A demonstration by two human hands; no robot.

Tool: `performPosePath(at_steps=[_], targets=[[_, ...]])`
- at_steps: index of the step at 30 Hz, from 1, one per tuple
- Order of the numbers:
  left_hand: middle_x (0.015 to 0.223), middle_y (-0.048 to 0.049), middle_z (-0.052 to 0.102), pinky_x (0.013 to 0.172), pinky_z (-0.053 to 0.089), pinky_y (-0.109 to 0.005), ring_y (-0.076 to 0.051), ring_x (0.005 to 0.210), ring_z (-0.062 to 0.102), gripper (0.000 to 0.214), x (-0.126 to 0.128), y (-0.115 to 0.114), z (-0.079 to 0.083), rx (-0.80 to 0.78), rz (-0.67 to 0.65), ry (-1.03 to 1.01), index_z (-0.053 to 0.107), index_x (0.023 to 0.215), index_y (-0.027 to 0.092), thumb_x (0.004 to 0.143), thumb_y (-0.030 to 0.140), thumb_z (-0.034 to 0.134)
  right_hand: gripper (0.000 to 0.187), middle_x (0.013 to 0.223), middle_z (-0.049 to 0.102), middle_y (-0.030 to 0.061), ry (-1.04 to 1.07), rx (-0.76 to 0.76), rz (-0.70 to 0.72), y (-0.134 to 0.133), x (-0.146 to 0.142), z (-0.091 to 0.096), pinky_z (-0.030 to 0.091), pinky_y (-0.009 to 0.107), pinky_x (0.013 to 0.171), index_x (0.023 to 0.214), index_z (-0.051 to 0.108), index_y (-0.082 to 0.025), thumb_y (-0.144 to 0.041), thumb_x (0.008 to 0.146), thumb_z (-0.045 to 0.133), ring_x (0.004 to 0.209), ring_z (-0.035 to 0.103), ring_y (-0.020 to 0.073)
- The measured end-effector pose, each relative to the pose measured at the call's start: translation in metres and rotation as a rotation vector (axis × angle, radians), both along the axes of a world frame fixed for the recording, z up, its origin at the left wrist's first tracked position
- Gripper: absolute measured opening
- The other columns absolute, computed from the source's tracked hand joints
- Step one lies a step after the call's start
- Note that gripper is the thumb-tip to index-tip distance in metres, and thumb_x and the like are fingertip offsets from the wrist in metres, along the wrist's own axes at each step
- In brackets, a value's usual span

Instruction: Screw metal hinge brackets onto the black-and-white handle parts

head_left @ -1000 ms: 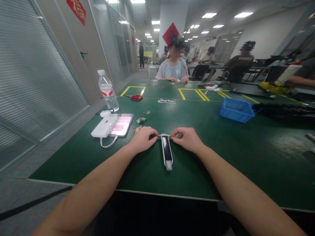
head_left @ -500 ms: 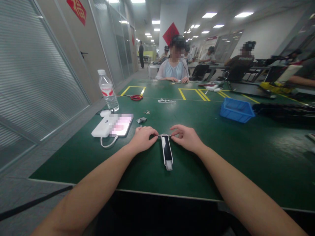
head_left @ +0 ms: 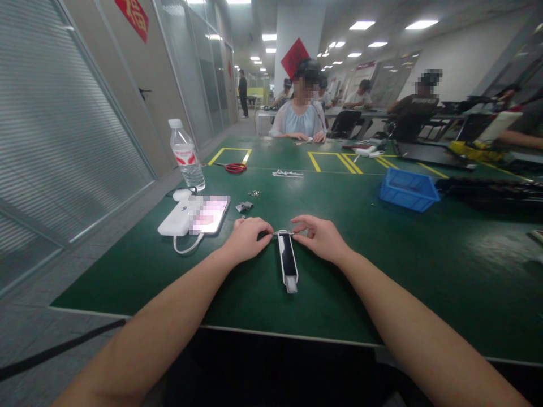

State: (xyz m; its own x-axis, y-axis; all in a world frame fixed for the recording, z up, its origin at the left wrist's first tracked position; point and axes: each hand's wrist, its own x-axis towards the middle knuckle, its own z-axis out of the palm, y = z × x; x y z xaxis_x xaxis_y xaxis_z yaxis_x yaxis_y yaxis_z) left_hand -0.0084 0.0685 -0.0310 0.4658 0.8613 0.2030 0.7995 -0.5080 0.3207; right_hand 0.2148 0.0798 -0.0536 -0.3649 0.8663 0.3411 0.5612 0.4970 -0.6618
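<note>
A slim black device with a white frame [head_left: 288, 255] lies lengthwise on the green table, its pale, blocky tip toward me. Across its far end runs a thin metal piece [head_left: 283, 233], too small to make out in detail. My left hand [head_left: 250, 236] pinches the left end of that piece between thumb and forefinger. From the other side, my right hand [head_left: 319, 237] pinches its right end, the other fingers loosely curled. Just beyond my left hand lie a small silvery metal part [head_left: 244, 207] and several tiny rings [head_left: 253, 194].
Left of my hands are a white power bank [head_left: 175, 219], a lit phone [head_left: 216, 213] and a water bottle [head_left: 186, 155]. Red-handled scissors [head_left: 235, 168] and white strips [head_left: 288, 174] lie farther back. A blue bin [head_left: 409, 190] stands right. A person [head_left: 299, 118] sits opposite.
My right hand has shifted very slightly to the left, toward the device. My left hand and the device look the same.
</note>
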Motion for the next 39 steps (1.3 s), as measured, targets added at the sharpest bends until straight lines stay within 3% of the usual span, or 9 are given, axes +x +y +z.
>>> performPosePath(at_steps=[27,33,39], targets=[[0.099,-0.0031,0.067,0.091,0.039,-0.039,-0.021,0.099,0.058,0.017,0.0006,0.0011,-0.0009,-0.011,0.013,0.001,0.066,0.094,0.021,0.087,0.026,0.052,0.033,0.092,0.071,0.0032,-0.067,-0.002,-0.004,-0.0018,-0.0042,0.0006,0.044,0.025,0.057,0.107,0.062,-0.019,-0.017,0.074,0.065,0.049,0.049,0.0074],[0.1,-0.003,0.067,0.091,0.039,-0.039,-0.021,0.099,0.059,0.016,0.0005,0.0007,-0.0003,-0.012,0.01,0.008,0.066,0.092,0.021,0.086,0.026,0.052,0.016,0.096,0.062,0.0052,-0.151,0.119,-0.001,-0.002,0.0009,0.0048,0.044,0.026,0.062,0.09,0.066,-0.017,-0.018,0.074,0.066,0.054,0.048,0.007],[0.098,-0.0022,0.067,0.09,0.039,-0.038,-0.021,0.098,0.058,0.016,-0.0003,0.0018,-0.0028,-0.002,0.01,-0.002,0.066,0.093,0.022,0.086,0.029,0.053,0.009,0.088,0.059,0.0037,-0.162,0.106,-0.006,0.0,0.0022,0.0036,0.043,0.026,0.06,0.083,0.067,-0.017,-0.023,0.078,0.063,0.054,0.047,0.0074]])
